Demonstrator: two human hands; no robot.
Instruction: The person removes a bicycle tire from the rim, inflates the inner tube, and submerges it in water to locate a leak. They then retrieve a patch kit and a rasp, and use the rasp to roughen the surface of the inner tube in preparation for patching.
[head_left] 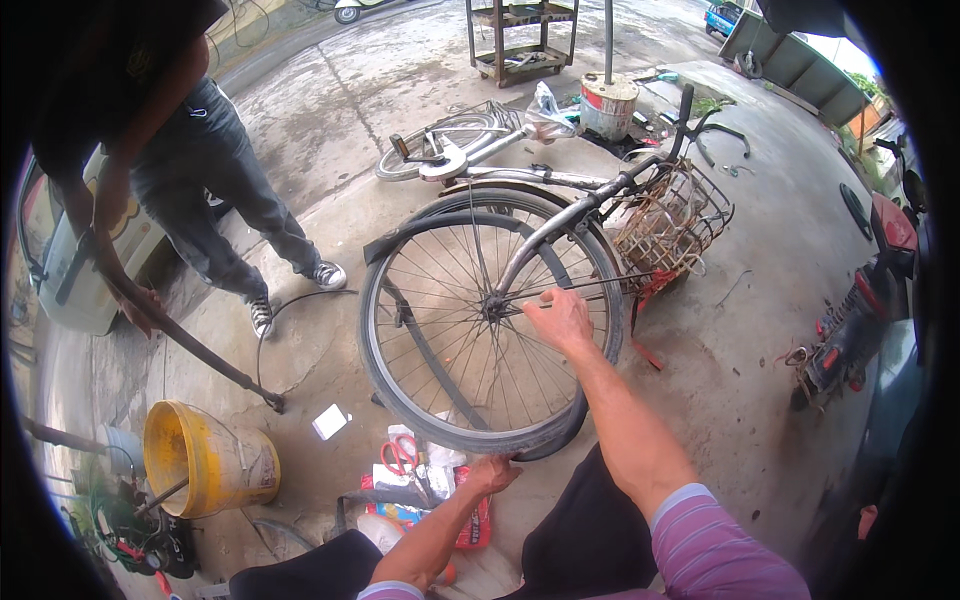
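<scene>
A bicycle lies on its side with its front wheel (pixel 385 375) raised toward me, a loose dark tire strip or tube (pixel 440 375) across it. My right hand (pixel 558 318) is at the spokes beside the hub (pixel 492 308), fingers bent near a thin rod; what they grip is unclear. My left hand (pixel 492 472) is curled at the tire's bottom (pixel 535 440). Under it lie red-handled scissors (pixel 400 458) and packets. The fork (pixel 530 250) leads up to the handlebar and a rusty wire basket (pixel 670 225).
Another person (pixel 210 190) stands left, holding a long dark tube or bar (pixel 190 340). A yellow bucket (pixel 255 460), compressor (pixel 130 540) and white card (pixel 330 420) sit left. Another bicycle (pixel 445 155), a drum (pixel 607 100) and metal cart (pixel 520 20) are behind; a scooter (pixel 850 330) is right.
</scene>
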